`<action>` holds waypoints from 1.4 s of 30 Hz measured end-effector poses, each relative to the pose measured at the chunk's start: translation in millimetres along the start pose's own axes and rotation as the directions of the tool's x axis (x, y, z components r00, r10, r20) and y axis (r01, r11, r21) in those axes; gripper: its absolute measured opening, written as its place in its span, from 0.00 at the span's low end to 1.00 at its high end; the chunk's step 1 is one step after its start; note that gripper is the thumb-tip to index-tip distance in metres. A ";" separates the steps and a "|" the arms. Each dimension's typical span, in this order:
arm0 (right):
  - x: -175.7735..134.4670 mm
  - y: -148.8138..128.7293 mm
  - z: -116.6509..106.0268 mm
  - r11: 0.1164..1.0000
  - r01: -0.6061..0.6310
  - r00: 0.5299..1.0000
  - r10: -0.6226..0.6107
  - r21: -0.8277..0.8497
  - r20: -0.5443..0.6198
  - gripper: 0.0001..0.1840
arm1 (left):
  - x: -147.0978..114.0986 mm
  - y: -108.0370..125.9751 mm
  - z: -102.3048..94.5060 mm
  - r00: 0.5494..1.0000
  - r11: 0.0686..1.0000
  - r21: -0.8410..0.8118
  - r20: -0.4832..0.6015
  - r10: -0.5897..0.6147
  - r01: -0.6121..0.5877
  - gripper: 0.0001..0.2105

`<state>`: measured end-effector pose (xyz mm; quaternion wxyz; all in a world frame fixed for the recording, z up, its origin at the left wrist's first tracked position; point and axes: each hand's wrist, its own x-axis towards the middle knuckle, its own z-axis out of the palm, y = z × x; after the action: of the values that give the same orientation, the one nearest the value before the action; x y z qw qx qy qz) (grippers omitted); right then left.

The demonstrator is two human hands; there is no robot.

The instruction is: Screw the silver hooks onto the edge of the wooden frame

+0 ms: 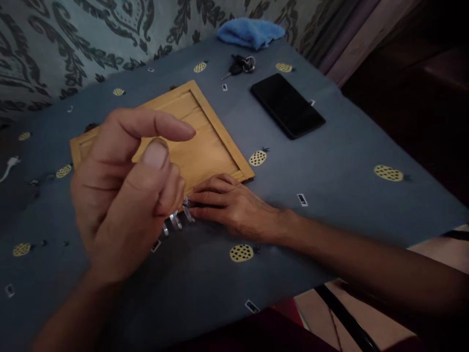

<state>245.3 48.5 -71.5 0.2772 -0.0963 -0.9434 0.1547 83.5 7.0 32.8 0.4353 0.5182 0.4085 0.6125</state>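
Head view: right hand (244,210) touches board (208,142) — perhaps hooks (175,221) too.

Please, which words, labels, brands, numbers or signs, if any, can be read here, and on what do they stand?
No text can be read with certainty.
Small printed labels on the tablecloth: lettering too small or blurred to read.
Phone and wooden panel: no lettering visible.

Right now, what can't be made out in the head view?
Head view throughout:
Golden framed wooden board: partly hidden behind the left hand.
Left hand's contents, if any: hidden by its curled fingers.
Right hand: contact with the shiny silver metal pieces is blurred, too small.
White plug-ended cable: cut off by the left edge.
Tiny dark pieces on the grey-blue tablecloth: too small to identify.
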 end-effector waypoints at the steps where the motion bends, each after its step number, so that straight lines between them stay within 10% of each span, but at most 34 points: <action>1: 0.3 -0.3 -0.1 1.000 -0.002 1.000 0.002 -0.001 0.000 0.14 | -2.7 0.8 3.2 0.999 0.998 0.055 -0.040 0.010 -0.007 0.09; 12: 1.8 -1.5 -1.3 1.000 -0.001 1.000 0.001 -0.010 -0.007 0.13 | -7.5 -1.8 14.7 0.960 0.994 0.085 -0.267 0.088 -0.068 0.11; 42: 0.9 -1.2 0.0 1.000 -0.004 0.999 0.003 -0.021 -0.035 0.14 | -1.6 2.8 3.6 0.998 0.999 0.000 -0.042 -0.047 0.047 0.08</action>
<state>244.4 47.7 -70.6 0.2925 -0.1036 -0.9398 0.1434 86.9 4.8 35.5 0.4405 0.4957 0.4298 0.6128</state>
